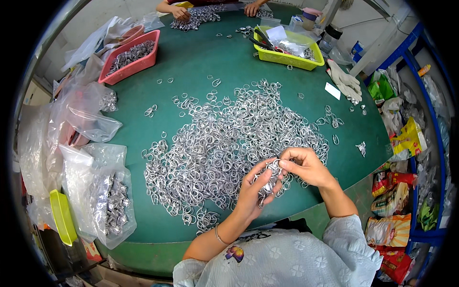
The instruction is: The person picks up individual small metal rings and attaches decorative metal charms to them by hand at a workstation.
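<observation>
A wide heap of silver metal rings (pixel 205 148) is spread over the green table. At its near right edge, my left hand (pixel 256 186) is cupped around a small bunch of the same kind of silver metal pieces (pixel 270 179). My right hand (pixel 303 165) meets it from the right, thumb and fingers pinched together at the top of the bunch. What exactly sits in that pinch is too small to make out. Both hands are just above the heap.
A red basket (pixel 155 60) of metal pieces stands far left, a yellow-green basket (pixel 287 60) with black-handled pliers far right. Clear plastic bags (pixel 71 167) line the left edge. A white glove (pixel 343 79) lies at right. Across the table, another person's hands (pixel 180 13) touch more pieces.
</observation>
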Demonstrator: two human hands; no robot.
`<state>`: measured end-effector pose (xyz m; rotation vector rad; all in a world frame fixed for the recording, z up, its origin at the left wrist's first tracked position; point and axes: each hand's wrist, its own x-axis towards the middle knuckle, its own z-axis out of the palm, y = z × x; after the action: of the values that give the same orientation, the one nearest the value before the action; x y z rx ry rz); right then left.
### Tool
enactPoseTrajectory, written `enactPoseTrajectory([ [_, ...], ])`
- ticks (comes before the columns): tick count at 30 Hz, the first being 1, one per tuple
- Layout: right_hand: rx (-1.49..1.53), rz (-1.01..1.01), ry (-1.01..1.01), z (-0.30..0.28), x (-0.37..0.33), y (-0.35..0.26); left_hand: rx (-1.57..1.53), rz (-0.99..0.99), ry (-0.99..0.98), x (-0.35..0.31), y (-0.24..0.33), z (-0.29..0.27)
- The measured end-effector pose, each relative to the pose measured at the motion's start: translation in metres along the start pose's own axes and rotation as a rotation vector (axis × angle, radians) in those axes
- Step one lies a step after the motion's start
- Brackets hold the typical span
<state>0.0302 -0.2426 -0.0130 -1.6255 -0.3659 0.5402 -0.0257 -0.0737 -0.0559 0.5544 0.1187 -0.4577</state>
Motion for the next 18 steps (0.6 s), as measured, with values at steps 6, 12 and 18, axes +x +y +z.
enactPoseTrajectory([
  [6, 0.01, -0.055, 0.012, 0.002, -0.001, -0.003, -0.077, -0.009, -0.043, 0.0, 0.001, 0.0],
  [12, -0.183, -0.12, 0.119, 0.008, -0.001, -0.002, -0.146, 0.018, -0.084, 0.001, 0.001, -0.002],
  [18, -0.317, -0.226, 0.14, 0.009, -0.002, -0.003, -0.05, 0.007, -0.055, 0.0, 0.003, -0.003],
])
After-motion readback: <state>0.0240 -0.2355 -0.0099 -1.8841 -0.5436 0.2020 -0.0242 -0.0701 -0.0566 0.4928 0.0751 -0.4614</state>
